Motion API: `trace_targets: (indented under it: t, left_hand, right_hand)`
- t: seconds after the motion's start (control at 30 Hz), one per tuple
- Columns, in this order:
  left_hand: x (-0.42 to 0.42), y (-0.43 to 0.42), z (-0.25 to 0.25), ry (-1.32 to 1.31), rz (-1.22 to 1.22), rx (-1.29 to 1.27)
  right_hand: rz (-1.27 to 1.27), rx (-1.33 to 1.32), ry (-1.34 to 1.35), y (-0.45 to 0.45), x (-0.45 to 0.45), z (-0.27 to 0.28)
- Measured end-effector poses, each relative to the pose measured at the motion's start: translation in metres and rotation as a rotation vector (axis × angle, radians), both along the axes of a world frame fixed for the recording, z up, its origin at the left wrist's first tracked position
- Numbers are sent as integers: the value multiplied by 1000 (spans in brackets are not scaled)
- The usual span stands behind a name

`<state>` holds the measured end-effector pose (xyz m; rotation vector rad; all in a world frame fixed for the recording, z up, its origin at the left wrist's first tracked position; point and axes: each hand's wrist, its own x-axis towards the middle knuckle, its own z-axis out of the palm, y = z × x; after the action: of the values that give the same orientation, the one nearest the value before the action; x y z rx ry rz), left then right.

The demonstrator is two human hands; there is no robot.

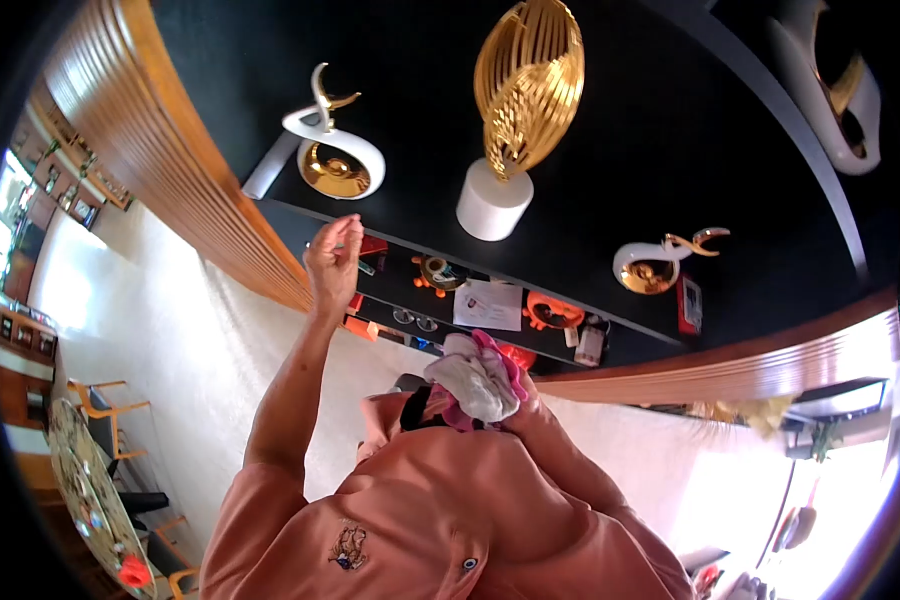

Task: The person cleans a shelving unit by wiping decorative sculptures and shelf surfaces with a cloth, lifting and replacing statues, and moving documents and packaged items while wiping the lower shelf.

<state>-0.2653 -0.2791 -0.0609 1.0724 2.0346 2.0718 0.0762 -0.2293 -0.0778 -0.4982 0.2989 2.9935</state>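
Observation:
My left hand (335, 257) is raised beside the front edge of the black counter (410, 120), its fingers bent and pressed together; whether anything small is between them cannot be made out. Just beyond it stands a white and gold swirl ornament (342, 165). In front of my chest, my right hand (530, 408) is closed on a bunched white and pink cloth (478, 380), which covers most of its fingers.
On the counter are a gold leaf-like sculpture (530, 90) on a white base, a smaller white and gold ornament (648, 268), and another at far right (840, 110). A lower shelf holds papers (488, 304), glasses (415, 319) and an orange item (553, 311). Ribbed wooden panelling (160, 150) curves alongside.

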Motion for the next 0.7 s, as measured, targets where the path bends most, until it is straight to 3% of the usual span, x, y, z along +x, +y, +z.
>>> trace_targets:
  t: [0.07,0.2,0.3,0.37,0.5,0.6,0.63,0.7]
  left_hand:
    - [36,9,31,13,-128,-67]
    - [48,59,34,122,-332,-94]
    - [46,106,34,236,-385,-276]
    - [49,136,31,405,-395,-311]
    - [53,150,47,92,-673,-207]
    - [54,155,39,-40,-721,-170]
    - [55,154,39,-19,-715,-147]
    - [56,151,42,2,-660,-223]
  right_hand:
    - [7,-43,15,-1,1,-4]
    - [-206,384,108,-7,7,15]
    - [-227,444,264,9,17,41]
    - [-331,411,101,24,37,49]
    - [-457,467,83,31,67,48]
    - [-542,392,52,29,89,31]
    - [-544,467,-17,26,90,34]
    - [-546,376,17,25,92,27]
